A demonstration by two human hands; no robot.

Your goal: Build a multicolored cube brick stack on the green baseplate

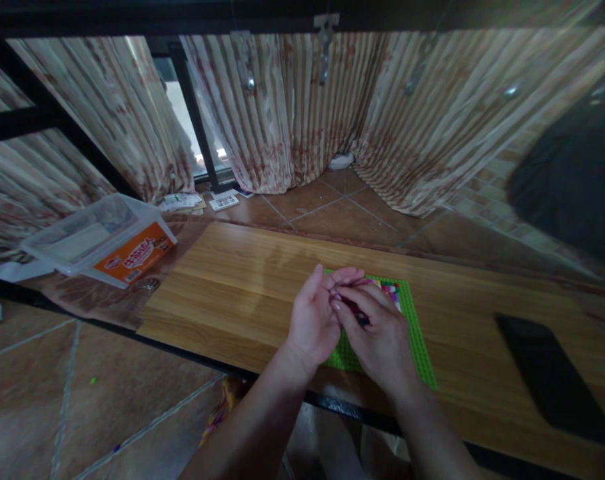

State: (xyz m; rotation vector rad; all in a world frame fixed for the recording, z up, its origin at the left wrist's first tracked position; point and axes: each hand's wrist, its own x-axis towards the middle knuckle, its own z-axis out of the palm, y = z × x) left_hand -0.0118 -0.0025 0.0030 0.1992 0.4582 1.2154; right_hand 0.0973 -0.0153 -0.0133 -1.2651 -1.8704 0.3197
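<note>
Head view, centre of frame: left hand [315,320] and right hand [377,333] pinching small bricks [390,289] over green baseplate [417,333]. Best steadied flat, pressed straight down onto studs.

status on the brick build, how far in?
Early, by the look of it. Done: a small cluster of coloured bricks sits at the far corner of the green baseplate on the wooden table. In hand: the left hand and right hand meet over the plate, pinching something small and dark; what it is cannot be told. Left: most of the visible plate shows bare studs.
</note>
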